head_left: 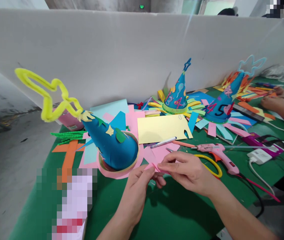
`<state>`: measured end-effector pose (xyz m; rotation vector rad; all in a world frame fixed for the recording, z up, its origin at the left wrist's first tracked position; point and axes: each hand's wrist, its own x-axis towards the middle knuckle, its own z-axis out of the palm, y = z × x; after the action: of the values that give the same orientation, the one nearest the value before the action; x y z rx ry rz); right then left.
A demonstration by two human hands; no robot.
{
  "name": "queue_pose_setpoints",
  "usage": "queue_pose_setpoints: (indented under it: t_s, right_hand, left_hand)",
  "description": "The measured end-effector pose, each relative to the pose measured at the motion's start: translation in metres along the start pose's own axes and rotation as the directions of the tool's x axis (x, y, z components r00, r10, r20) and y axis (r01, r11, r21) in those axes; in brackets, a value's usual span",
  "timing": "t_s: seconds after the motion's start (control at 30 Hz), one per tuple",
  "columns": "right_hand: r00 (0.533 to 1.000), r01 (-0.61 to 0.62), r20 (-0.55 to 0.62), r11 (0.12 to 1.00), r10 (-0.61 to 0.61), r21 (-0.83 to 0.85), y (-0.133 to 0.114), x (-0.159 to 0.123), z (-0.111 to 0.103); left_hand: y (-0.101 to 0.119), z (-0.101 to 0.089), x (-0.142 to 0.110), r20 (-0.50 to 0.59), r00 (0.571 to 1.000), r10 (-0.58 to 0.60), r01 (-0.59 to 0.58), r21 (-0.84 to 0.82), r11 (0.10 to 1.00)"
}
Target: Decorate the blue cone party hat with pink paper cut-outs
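Observation:
My left hand (138,185) and my right hand (185,170) meet over the green table (177,216), both pinched on a small folded pink paper strip (154,167). Just left of them leans a blue cone hat (112,143) with paper stars and a yellow pipe-cleaner star (48,96) on its tip, resting on a pink paper ring. Behind my hands lie a yellow sheet (162,128), a pen (163,142) and pink paper pieces.
A pink glue gun (217,155) and yellow-handled scissors (210,165) lie to my right, with a white power strip (259,155) and cables. Two more decorated blue cone hats (178,95) (223,103) stand further back. Another person's hands (274,100) work at the far right. A white partition wall borders the table.

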<state>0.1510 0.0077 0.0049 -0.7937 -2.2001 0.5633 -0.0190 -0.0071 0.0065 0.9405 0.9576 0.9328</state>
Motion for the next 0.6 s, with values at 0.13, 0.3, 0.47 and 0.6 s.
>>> queue_pose_setpoints:
  t_s: [0.13,0.3,0.47,0.6]
  right_hand:
    - [1.0,0.008,0.01,0.998,-0.008,-0.058,-0.0013,-0.0004,-0.0003]
    - [0.999,0.034,-0.006,0.995,-0.034,-0.091,-0.0003,-0.0021,0.0012]
    - [0.999,0.04,-0.008,0.994,-0.041,-0.099,0.0002,-0.0017,0.0012]
    - [0.999,0.036,-0.012,0.996,-0.037,-0.081,0.0009,-0.0024,0.0015]
  left_hand:
    - [-0.0017,-0.0007,0.0002,0.011,1.0,0.012,-0.013,0.004,1.0]
    - [-0.0035,-0.0002,0.0,-0.008,1.0,-0.003,0.003,-0.003,1.0]
    - [-0.003,0.0016,0.0012,-0.048,0.999,-0.015,0.015,-0.012,1.0]
    - [-0.0024,0.0023,0.0021,-0.052,0.999,-0.008,0.009,0.022,1.0]
